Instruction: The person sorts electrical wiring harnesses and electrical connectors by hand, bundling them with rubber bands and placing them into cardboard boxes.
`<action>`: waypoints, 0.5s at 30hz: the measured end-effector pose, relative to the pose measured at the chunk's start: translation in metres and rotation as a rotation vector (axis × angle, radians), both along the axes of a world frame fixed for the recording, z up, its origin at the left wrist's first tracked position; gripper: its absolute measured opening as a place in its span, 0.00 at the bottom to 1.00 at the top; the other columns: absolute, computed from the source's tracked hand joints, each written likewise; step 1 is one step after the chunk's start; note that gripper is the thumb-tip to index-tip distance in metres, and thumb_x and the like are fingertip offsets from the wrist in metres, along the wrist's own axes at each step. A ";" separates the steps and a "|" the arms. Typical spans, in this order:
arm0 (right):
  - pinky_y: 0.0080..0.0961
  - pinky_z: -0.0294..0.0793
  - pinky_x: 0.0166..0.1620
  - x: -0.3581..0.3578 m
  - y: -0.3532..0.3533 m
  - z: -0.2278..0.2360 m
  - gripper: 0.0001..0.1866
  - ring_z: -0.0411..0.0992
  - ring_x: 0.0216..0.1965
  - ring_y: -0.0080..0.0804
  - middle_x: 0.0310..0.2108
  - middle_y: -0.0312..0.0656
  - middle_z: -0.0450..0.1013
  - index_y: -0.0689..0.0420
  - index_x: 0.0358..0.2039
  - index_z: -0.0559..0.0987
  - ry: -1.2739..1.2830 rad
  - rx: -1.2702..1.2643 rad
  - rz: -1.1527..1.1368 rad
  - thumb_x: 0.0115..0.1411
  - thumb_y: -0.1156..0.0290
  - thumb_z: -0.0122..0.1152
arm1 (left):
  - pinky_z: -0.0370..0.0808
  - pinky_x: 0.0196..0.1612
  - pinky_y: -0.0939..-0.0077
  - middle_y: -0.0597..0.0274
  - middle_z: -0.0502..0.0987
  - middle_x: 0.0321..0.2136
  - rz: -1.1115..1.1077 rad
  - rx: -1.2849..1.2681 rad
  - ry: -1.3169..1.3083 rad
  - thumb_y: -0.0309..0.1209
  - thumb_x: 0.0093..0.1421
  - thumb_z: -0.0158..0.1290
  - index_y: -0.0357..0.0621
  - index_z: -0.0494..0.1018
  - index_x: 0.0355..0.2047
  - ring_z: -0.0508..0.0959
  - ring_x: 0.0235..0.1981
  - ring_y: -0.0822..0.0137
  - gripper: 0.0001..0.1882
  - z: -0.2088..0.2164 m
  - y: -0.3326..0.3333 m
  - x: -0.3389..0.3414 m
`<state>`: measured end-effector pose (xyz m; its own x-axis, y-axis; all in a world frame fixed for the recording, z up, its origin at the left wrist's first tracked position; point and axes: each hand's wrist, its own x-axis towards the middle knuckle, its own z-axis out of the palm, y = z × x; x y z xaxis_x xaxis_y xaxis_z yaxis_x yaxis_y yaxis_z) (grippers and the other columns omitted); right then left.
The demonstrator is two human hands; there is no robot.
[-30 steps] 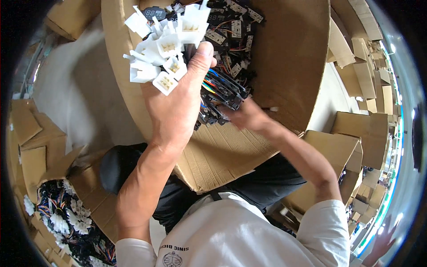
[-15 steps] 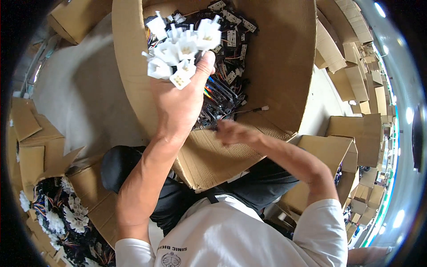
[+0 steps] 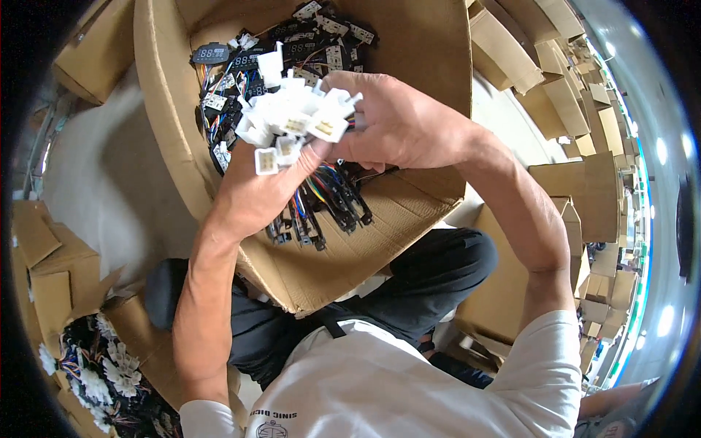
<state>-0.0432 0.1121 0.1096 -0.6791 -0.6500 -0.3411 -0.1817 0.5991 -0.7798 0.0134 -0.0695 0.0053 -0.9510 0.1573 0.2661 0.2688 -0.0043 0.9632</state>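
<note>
A bundle of wire harnesses with white plastic connectors [image 3: 296, 109] is gripped in my left hand [image 3: 252, 196]. Its multicoloured wires [image 3: 321, 188] hang below the fist and end in black pieces. My right hand [image 3: 409, 124] has its thumb and fingers closed at the right side of the bundle, on a harness by its white connector; the fingertips are partly hidden. Both hands are over an open cardboard box [image 3: 350, 252]. Inside it lie small black display boards [image 3: 210, 54] and more wired circuit boards [image 3: 334, 58].
At the lower left, another box [image 3: 150, 343] holds bundled harnesses with white connectors [image 3: 120, 361]. Several cardboard boxes [image 3: 573, 193] stand along the right. My bent legs [image 3: 445, 270] flank the box's near flap. Part of another person's arm [image 3: 613, 398] shows at the lower right.
My right hand has risen from the box's near edge to the bundle in my left hand. The bundle has moved slightly left and down, and its hanging wires now show.
</note>
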 end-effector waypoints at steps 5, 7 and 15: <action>0.26 0.78 0.39 -0.039 0.028 -0.038 0.21 0.75 0.34 0.24 0.33 0.42 0.78 0.64 0.48 0.76 0.185 -0.198 0.272 0.56 0.69 0.68 | 0.76 0.44 0.76 0.60 0.81 0.41 -0.040 0.082 -0.019 0.25 0.58 0.63 0.36 0.75 0.48 0.80 0.39 0.70 0.18 -0.007 0.004 0.006; 0.28 0.77 0.51 -0.070 0.045 -0.074 0.23 0.75 0.46 0.26 0.40 0.40 0.80 0.59 0.52 0.76 -0.275 -0.365 0.077 0.58 0.65 0.70 | 0.77 0.43 0.76 0.60 0.81 0.40 0.047 0.014 -0.104 0.22 0.58 0.62 0.35 0.75 0.47 0.80 0.39 0.71 0.16 -0.005 -0.004 0.000; 0.44 0.75 0.52 -0.045 0.159 -0.381 0.18 0.77 0.47 0.49 0.45 0.56 0.77 0.57 0.49 0.79 0.476 0.707 0.683 0.60 0.67 0.53 | 0.75 0.49 0.75 0.61 0.80 0.44 0.241 -0.123 0.087 0.18 0.56 0.60 0.34 0.74 0.49 0.79 0.44 0.70 0.19 -0.005 -0.007 -0.011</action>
<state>-0.0886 0.2710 -0.2716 -0.4109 -0.7007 -0.5833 -0.8381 0.5421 -0.0607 0.0025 -0.0769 0.0000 -0.9393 -0.0342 0.3413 0.3296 0.1856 0.9257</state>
